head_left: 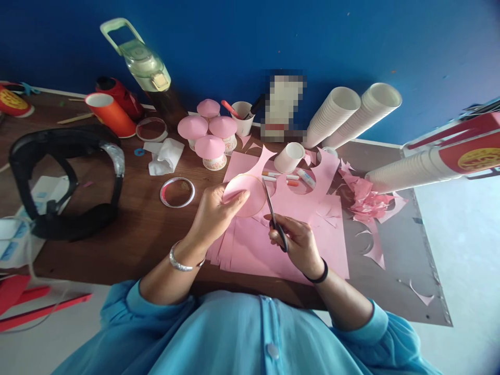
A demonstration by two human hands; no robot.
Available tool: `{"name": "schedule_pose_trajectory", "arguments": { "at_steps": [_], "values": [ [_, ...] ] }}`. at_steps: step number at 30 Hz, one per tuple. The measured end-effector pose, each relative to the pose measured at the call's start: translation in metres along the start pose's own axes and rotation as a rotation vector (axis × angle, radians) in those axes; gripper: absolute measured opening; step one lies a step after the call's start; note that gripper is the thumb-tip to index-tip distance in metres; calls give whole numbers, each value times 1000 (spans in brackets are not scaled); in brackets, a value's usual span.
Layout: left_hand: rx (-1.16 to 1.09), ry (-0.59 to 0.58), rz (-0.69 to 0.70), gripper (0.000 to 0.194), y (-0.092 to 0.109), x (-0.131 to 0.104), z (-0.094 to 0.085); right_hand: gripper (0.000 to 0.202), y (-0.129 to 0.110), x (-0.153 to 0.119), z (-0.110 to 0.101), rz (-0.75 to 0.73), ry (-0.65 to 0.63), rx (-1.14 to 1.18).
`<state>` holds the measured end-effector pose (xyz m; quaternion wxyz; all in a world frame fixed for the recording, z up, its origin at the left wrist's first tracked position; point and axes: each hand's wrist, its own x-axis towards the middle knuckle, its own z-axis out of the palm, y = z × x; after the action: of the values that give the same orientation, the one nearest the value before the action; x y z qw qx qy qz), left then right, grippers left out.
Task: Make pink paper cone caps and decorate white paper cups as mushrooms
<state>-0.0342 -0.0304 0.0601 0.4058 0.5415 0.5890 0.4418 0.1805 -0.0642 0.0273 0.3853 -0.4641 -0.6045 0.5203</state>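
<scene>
Our right hand (pixel 295 239) grasps the black-handled scissors (pixel 275 221), fingers at the handles, blades pointing far beside the circle outline. Our left hand (pixel 219 211) pinches the pink paper piece (pixel 248 195) between thumb and fingers, above the pink paper sheets (pixel 269 250). Beyond these stand a single white paper cup (pixel 289 158) and, farther left, four cone-topped cups (pixel 211 148). A tape roll (pixel 177 192) lies left of our left hand; crumpled pink scraps (pixel 369 198) lie right of the sheets.
</scene>
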Motion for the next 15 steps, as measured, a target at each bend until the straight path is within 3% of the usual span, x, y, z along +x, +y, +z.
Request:
{"name": "schedule_pose_trajectory", "arguments": {
  "at_steps": [15],
  "values": [
    [46, 14, 18, 36, 4, 1, -3, 30, -1, 0, 0, -12, -8, -12]
  ]
}}
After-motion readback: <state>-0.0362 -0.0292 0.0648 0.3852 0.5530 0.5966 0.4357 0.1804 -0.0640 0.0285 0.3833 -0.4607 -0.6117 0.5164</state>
